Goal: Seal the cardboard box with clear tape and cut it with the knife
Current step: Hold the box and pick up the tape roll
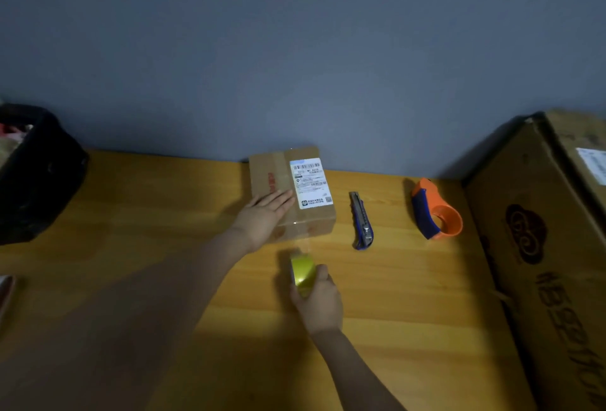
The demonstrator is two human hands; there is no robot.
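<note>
A small cardboard box (306, 223) with a white shipping label lies on the wooden table near the wall. My left hand (265, 215) rests flat on the box's top, fingers spread. In front of the box my right hand (319, 300) grips a yellowish roll of clear tape (302, 271). A strip of tape stretches from the roll up to the box's near face. A blue and grey utility knife (361, 220) lies on the table just right of the box, untouched.
An orange and blue tape dispenser (434, 210) lies further right. A large cardboard carton (544, 246) stands at the table's right edge. A black bin (36, 174) sits at the far left. The wooden table (131, 213) meets a grey wall behind.
</note>
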